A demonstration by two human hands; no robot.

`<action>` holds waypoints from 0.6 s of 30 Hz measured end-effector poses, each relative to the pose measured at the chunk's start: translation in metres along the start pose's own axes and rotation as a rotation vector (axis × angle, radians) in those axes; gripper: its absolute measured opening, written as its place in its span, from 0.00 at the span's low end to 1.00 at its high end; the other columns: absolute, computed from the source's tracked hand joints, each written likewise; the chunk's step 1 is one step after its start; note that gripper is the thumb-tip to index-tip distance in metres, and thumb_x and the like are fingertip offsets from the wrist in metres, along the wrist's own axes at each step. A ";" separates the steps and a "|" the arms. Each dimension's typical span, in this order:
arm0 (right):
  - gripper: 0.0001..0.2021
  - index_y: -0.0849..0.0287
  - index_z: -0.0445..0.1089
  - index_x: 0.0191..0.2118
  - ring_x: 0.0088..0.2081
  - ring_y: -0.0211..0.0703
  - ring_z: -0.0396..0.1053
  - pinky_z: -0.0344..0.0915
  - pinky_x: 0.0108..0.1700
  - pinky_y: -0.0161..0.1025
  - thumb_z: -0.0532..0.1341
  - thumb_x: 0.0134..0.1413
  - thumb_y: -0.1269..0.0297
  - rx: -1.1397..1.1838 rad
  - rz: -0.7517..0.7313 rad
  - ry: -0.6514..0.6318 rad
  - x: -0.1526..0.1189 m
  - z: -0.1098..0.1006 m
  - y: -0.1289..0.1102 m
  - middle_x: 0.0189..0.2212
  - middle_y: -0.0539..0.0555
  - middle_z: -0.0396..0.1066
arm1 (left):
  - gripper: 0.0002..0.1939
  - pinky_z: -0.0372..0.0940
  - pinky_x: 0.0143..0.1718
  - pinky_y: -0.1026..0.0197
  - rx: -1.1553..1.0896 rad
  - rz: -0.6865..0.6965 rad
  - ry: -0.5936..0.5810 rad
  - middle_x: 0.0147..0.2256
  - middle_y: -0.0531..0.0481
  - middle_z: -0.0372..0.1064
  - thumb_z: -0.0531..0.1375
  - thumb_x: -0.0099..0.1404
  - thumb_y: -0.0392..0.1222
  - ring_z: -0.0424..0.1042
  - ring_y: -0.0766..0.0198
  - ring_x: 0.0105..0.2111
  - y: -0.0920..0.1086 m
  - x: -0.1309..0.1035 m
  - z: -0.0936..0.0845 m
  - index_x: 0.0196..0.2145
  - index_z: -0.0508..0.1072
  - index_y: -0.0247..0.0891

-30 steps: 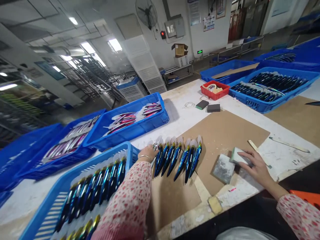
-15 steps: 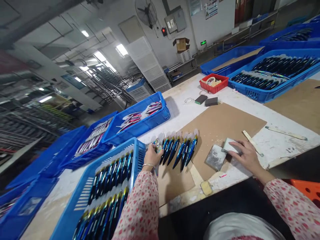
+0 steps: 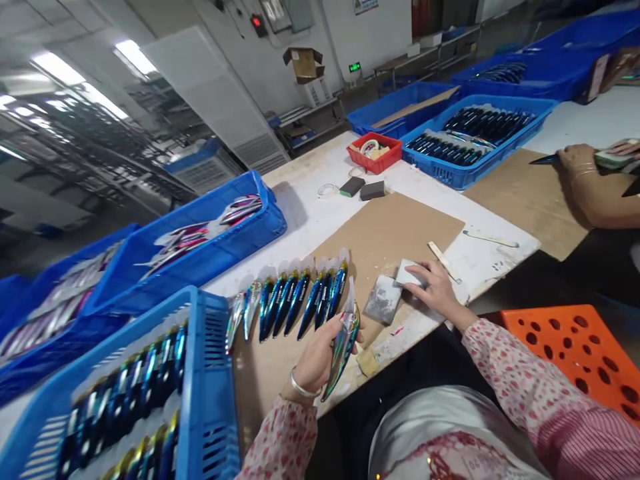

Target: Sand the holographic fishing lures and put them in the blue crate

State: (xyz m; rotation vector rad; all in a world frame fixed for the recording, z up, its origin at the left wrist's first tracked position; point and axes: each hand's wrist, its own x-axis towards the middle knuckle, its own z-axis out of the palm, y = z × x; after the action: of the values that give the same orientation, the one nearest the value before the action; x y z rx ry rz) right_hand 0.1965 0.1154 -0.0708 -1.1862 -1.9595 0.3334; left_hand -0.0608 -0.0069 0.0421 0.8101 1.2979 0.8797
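My left hand (image 3: 316,357) is closed around a shiny green-and-silver fishing lure (image 3: 344,347), tilted, its pale clear lip at the top. Beyond that hand, a row of blue-and-black fishing lures (image 3: 297,303) lies on brown cardboard (image 3: 400,223). Two silvery lures (image 3: 250,308) are at the row's left end. The fingers of my right hand (image 3: 434,288) grip a light grey sanding block (image 3: 409,273), which touches the edge of a second, dusty grey block (image 3: 383,300) lying on the cardboard.
A light-blue basket (image 3: 207,373) of lures stands at left, with a darker blue bin (image 3: 225,240) behind it. A red tray (image 3: 375,159), dark sanding blocks (image 3: 373,191) and a wooden stick (image 3: 443,261) lie farther off. At right are a co-worker's hand (image 3: 580,160) and an orange perforated crate (image 3: 565,340).
My left hand has lifted a silvery-green lure from the row's left end and brought it right and nearer. My right hand stays on its block. The view has swung right, revealing a co-worker.
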 end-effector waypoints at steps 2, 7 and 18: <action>0.19 0.51 0.72 0.49 0.49 0.52 0.64 0.62 0.53 0.50 0.59 0.59 0.47 0.000 0.008 0.001 0.001 -0.001 -0.001 0.48 0.58 0.65 | 0.20 0.64 0.30 0.64 0.037 -0.005 -0.010 0.31 0.46 0.74 0.53 0.65 0.53 0.68 0.67 0.27 0.001 0.004 0.004 0.40 0.74 0.33; 0.19 0.52 0.71 0.50 0.50 0.51 0.64 0.61 0.54 0.49 0.59 0.59 0.47 -0.010 -0.011 0.007 0.001 -0.001 -0.001 0.48 0.57 0.64 | 0.23 0.64 0.28 0.65 0.206 0.027 0.021 0.35 0.45 0.74 0.54 0.63 0.56 0.69 0.66 0.28 0.006 0.009 0.011 0.40 0.73 0.33; 0.21 0.52 0.71 0.51 0.51 0.53 0.63 0.60 0.55 0.51 0.62 0.56 0.47 -0.006 0.013 -0.059 0.002 -0.005 0.000 0.49 0.58 0.64 | 0.25 0.66 0.27 0.63 0.499 0.096 0.024 0.34 0.46 0.72 0.52 0.64 0.58 0.73 0.61 0.31 -0.002 0.025 0.012 0.49 0.69 0.35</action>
State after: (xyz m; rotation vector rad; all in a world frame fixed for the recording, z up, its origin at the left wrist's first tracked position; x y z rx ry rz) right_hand 0.1995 0.1164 -0.0664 -1.2053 -2.0051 0.3734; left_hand -0.0472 0.0144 0.0307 1.2614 1.5351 0.6447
